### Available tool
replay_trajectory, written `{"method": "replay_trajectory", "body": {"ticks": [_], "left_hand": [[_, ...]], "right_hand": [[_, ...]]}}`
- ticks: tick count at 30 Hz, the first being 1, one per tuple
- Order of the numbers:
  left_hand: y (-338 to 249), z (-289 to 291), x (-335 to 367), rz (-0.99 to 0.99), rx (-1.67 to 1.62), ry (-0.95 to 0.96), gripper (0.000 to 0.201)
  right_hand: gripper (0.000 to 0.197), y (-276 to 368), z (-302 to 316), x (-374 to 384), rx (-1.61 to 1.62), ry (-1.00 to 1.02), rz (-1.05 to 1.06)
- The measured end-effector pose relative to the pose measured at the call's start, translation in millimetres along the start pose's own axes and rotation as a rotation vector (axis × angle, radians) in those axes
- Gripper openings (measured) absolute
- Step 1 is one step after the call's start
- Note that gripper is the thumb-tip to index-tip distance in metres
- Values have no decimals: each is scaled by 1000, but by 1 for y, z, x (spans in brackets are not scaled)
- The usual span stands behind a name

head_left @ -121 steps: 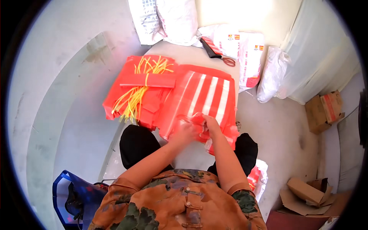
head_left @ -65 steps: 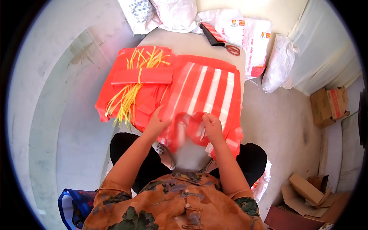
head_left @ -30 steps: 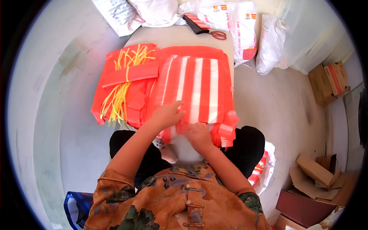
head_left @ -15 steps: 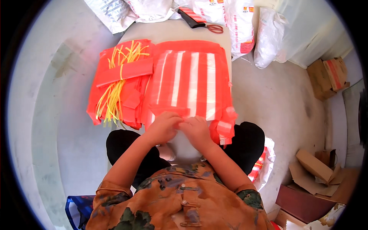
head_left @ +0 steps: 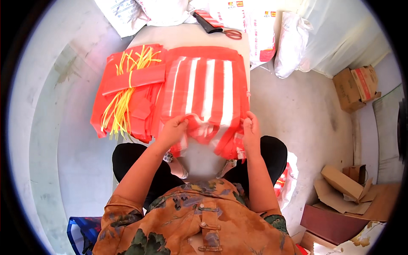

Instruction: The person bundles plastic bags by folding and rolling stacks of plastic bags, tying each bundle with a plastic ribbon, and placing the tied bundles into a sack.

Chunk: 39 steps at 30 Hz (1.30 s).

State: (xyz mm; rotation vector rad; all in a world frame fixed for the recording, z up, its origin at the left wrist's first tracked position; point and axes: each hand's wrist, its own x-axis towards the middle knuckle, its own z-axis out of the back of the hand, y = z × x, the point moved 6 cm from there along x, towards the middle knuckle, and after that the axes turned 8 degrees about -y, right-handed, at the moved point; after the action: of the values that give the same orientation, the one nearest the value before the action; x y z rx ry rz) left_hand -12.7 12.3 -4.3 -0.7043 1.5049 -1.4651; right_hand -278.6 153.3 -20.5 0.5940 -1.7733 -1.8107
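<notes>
Two hands grip the near edge of a stack of red-and-white striped plastic bags (head_left: 204,93) that lies flat on the counter (head_left: 187,36), its handle end hanging off the near edge over the person's lap. The left hand (head_left: 172,129) is curled shut on the left handle loop, fingers folded under so the fingertips are hidden; the right hand (head_left: 251,129) pinches the right handle strip, thumb on top, and the plastic below it is crumpled so that how many layers it has is hard to tell. Nearest of all, the orange patterned shirt (head_left: 191,221) fills the lower part of the view and hides the person's lap below the knees. A blue bag (head_left: 83,233) at lower left is cut off by the rim. Just left of the striped stack, touching it, lies a pile of plain red bags (head_left: 127,102) with a bunch of yellow ties (head_left: 123,93) laid across it under a red band. Beyond, at the counter's far edge, are red-handled scissors (head_left: 231,34) and white sacks (head_left: 259,29), partly cut off at the top. To the right on the floor are cardboard boxes (head_left: 355,85), bent by the lens.
</notes>
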Motion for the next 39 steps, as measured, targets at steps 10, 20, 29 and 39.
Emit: {"method": "replay_trajectory", "body": {"ticks": [10,20,29,39], "left_hand": [[2,-1,2,-18,-22,37,26],[-27,-11,-38,-839,644,-30,21],[-28,-21,-46,-1049,795,-4,24],[-26,-22,-49,-936,913,17,23]], "right_hand": [[59,27,-32,-25,47,141,0],[26,6,12,-83,191,383,-300],[36,45,-55,-21,129,711,-339],[30,30,-112,-7,46,901,-542]]}}
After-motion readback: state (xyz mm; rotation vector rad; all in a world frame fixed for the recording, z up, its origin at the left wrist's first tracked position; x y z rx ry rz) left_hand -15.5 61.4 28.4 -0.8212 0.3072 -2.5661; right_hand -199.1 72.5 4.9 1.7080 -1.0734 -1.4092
